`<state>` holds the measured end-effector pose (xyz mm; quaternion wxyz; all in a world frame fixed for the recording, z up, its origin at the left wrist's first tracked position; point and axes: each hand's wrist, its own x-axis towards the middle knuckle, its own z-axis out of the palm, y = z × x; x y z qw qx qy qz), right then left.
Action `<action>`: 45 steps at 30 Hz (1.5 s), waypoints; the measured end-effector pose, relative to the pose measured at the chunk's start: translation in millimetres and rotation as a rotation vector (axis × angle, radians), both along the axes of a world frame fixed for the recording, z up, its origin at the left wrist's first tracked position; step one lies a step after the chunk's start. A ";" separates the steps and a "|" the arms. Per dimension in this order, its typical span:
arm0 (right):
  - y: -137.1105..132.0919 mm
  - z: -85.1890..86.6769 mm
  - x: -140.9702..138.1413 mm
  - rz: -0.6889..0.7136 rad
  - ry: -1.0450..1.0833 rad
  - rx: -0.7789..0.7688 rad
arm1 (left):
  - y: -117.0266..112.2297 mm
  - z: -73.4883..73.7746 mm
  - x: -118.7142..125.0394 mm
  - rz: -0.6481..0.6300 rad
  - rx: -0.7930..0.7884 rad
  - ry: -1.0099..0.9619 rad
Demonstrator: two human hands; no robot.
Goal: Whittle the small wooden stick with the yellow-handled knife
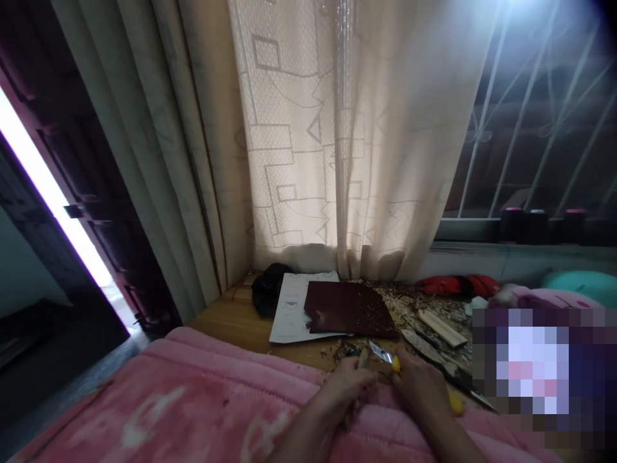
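My left hand (348, 383) is closed around a small piece of wood (363, 357), whose pale end sticks up past the fingers. My right hand (418, 381) grips a yellow-handled craft knife (396, 363); its bright blade points up and left, close to the wood. Whether the blade touches the wood, I cannot tell. Both hands are low over the edge of a pink blanket (202, 392). Dark scraps and shavings (341, 352) lie just beyond my left hand. Most of the held wood is hidden by the fingers.
Beyond the hands, a wooden table (222, 321) bears a dark red board (349, 307) over white paper (292, 315), a black bag (267, 289), wood shavings (409, 299), a pale wood strip (442, 328) and a red cloth item (457, 285). Curtains (294, 141) hang behind. The right corner is pixelated.
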<state>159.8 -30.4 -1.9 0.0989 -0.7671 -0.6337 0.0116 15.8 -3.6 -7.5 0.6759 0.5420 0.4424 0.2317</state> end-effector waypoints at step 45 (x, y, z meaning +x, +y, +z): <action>-6.8 -1.2 -1.1 0.111 -0.004 -0.071 | -5.4 5.8 11.7 0.199 0.009 0.009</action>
